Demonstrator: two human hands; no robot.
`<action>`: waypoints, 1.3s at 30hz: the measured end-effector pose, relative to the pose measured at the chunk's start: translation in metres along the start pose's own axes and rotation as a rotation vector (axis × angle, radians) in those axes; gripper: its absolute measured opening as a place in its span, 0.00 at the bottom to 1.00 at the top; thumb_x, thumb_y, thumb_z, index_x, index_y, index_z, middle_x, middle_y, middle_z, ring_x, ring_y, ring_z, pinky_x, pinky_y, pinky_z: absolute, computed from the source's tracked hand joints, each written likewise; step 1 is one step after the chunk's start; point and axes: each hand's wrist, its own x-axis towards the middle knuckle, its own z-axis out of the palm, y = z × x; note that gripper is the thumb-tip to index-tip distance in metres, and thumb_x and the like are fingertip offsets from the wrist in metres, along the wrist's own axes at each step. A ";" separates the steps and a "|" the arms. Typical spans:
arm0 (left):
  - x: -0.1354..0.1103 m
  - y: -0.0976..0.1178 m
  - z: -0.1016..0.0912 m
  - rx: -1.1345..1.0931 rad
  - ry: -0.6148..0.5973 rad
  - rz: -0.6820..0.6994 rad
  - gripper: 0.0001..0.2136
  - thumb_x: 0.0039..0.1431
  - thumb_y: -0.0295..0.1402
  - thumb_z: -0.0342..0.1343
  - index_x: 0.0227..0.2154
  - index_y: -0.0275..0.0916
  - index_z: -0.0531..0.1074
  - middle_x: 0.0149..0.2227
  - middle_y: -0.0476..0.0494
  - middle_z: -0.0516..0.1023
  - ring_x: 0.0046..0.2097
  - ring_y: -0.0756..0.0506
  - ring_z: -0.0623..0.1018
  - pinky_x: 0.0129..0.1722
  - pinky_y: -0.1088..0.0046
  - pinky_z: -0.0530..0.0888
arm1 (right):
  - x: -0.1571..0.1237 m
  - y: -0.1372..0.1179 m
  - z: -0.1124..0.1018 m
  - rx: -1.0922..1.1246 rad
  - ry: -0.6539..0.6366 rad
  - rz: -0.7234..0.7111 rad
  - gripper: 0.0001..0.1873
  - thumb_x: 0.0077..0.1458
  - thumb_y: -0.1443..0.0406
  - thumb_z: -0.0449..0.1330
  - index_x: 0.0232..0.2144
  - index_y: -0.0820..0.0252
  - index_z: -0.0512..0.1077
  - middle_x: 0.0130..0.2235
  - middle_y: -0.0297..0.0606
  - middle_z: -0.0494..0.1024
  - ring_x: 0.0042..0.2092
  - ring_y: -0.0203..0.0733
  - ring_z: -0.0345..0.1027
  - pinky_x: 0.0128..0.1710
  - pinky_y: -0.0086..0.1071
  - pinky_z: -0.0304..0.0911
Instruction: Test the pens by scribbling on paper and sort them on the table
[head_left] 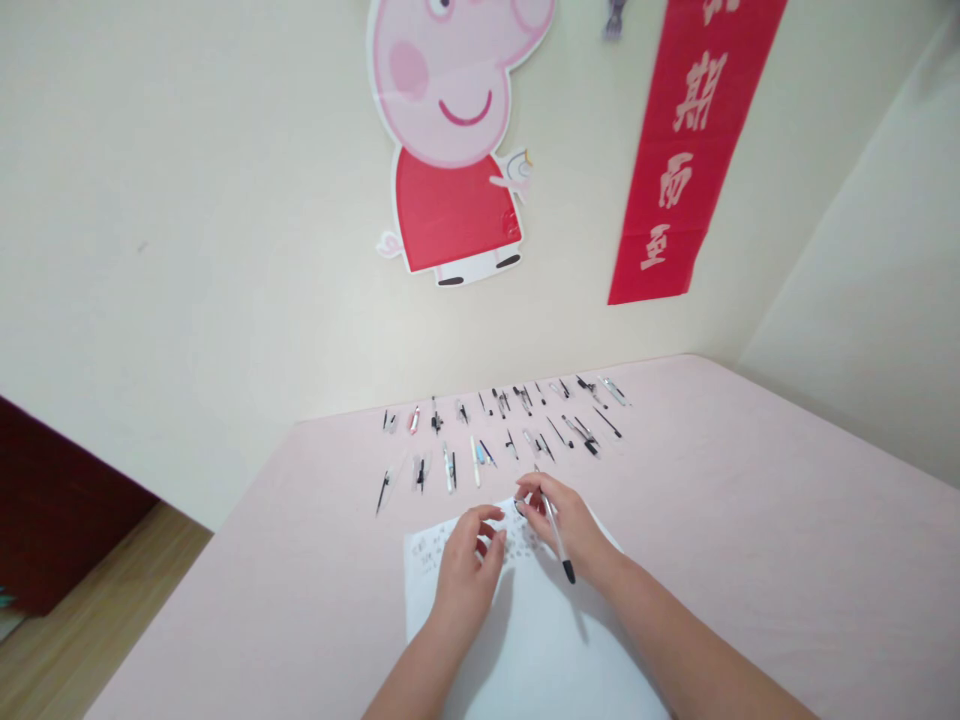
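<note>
**Pen in hand over a marked sheet**

The right hand [566, 520] is gripping a pen [553, 528], its tip touching a white sheet of paper [540, 640] that is bearing small dark marks. The left hand [466, 560] is resting on the sheet, fingers curled. Beyond them, rows of pens and pen parts [502, 430] are lying on the pink table [750, 520]. A pig cutout [454, 130] and a red banner [686, 150] are hanging on the wall.
</note>
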 end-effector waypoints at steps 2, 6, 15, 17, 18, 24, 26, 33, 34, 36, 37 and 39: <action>-0.001 -0.004 0.002 -0.008 0.021 0.037 0.11 0.57 0.34 0.48 0.43 0.40 0.65 0.44 0.43 0.72 0.38 0.49 0.74 0.34 0.73 0.71 | -0.002 -0.006 0.005 0.069 -0.037 0.022 0.13 0.50 0.70 0.54 0.40 0.57 0.66 0.34 0.35 0.74 0.31 0.34 0.66 0.34 0.29 0.63; 0.000 -0.011 0.004 -0.005 0.027 0.073 0.13 0.56 0.32 0.50 0.45 0.40 0.65 0.43 0.42 0.72 0.38 0.48 0.74 0.33 0.73 0.71 | -0.005 -0.013 0.010 0.164 -0.090 0.042 0.13 0.47 0.72 0.54 0.37 0.58 0.65 0.33 0.34 0.74 0.29 0.33 0.66 0.32 0.28 0.63; 0.003 -0.013 0.003 -0.035 -0.008 0.050 0.09 0.51 0.28 0.53 0.36 0.39 0.72 0.31 0.47 0.77 0.31 0.48 0.74 0.31 0.72 0.69 | -0.008 -0.010 0.015 0.222 -0.135 0.037 0.12 0.47 0.73 0.56 0.36 0.57 0.66 0.33 0.34 0.74 0.30 0.34 0.66 0.33 0.29 0.63; 0.004 -0.013 0.003 -0.043 -0.008 0.050 0.10 0.49 0.27 0.54 0.36 0.39 0.72 0.30 0.48 0.77 0.31 0.48 0.74 0.30 0.73 0.69 | -0.008 -0.011 0.014 0.227 -0.135 0.039 0.11 0.48 0.71 0.56 0.36 0.57 0.67 0.33 0.35 0.75 0.31 0.35 0.66 0.33 0.30 0.63; 0.004 -0.014 0.003 -0.040 0.002 0.050 0.10 0.49 0.27 0.54 0.37 0.39 0.71 0.30 0.48 0.76 0.31 0.48 0.74 0.30 0.73 0.69 | -0.008 -0.012 0.014 0.231 -0.128 0.037 0.10 0.49 0.70 0.57 0.37 0.57 0.67 0.34 0.35 0.75 0.31 0.35 0.66 0.33 0.30 0.63; 0.006 -0.026 0.000 0.102 0.133 0.140 0.07 0.53 0.31 0.54 0.35 0.39 0.73 0.32 0.45 0.76 0.34 0.46 0.73 0.32 0.70 0.70 | -0.008 -0.019 0.004 0.291 -0.098 0.103 0.17 0.58 0.55 0.50 0.45 0.57 0.68 0.36 0.39 0.74 0.32 0.37 0.65 0.34 0.32 0.61; 0.007 -0.029 -0.002 0.139 0.161 0.196 0.06 0.53 0.31 0.54 0.33 0.39 0.73 0.33 0.44 0.76 0.37 0.45 0.73 0.35 0.68 0.70 | -0.008 -0.023 0.000 0.277 -0.080 0.132 0.22 0.60 0.52 0.45 0.43 0.58 0.71 0.33 0.39 0.73 0.33 0.38 0.65 0.35 0.33 0.60; 0.007 -0.024 -0.007 0.202 0.186 0.257 0.06 0.53 0.29 0.54 0.34 0.41 0.74 0.34 0.45 0.76 0.39 0.43 0.73 0.40 0.65 0.69 | -0.010 -0.023 -0.001 0.405 -0.059 0.235 0.17 0.55 0.52 0.53 0.38 0.58 0.68 0.26 0.32 0.66 0.28 0.36 0.59 0.27 0.29 0.55; 0.006 -0.024 -0.007 0.206 0.189 0.257 0.06 0.53 0.29 0.54 0.34 0.41 0.74 0.34 0.45 0.76 0.39 0.43 0.73 0.40 0.65 0.69 | -0.011 -0.022 0.000 0.455 -0.079 0.256 0.15 0.54 0.53 0.54 0.38 0.58 0.66 0.25 0.29 0.63 0.25 0.34 0.55 0.24 0.27 0.51; 0.006 -0.024 -0.006 0.208 0.194 0.252 0.06 0.53 0.29 0.54 0.33 0.41 0.74 0.34 0.45 0.75 0.40 0.43 0.73 0.40 0.65 0.69 | -0.011 -0.021 0.002 0.528 -0.109 0.286 0.13 0.53 0.55 0.56 0.35 0.57 0.62 0.23 0.26 0.59 0.23 0.31 0.51 0.22 0.26 0.47; 0.006 -0.025 -0.006 0.207 0.195 0.250 0.06 0.52 0.28 0.54 0.33 0.41 0.74 0.34 0.45 0.75 0.40 0.43 0.73 0.41 0.65 0.69 | -0.010 -0.021 0.002 0.543 -0.113 0.294 0.13 0.52 0.55 0.57 0.33 0.57 0.61 0.23 0.25 0.58 0.23 0.31 0.50 0.22 0.26 0.46; 0.007 -0.026 -0.005 0.202 0.192 0.248 0.06 0.52 0.28 0.54 0.33 0.41 0.74 0.34 0.45 0.75 0.40 0.43 0.72 0.41 0.65 0.69 | -0.009 -0.021 0.003 0.547 -0.111 0.308 0.14 0.50 0.56 0.58 0.31 0.57 0.60 0.22 0.25 0.58 0.23 0.31 0.50 0.23 0.26 0.46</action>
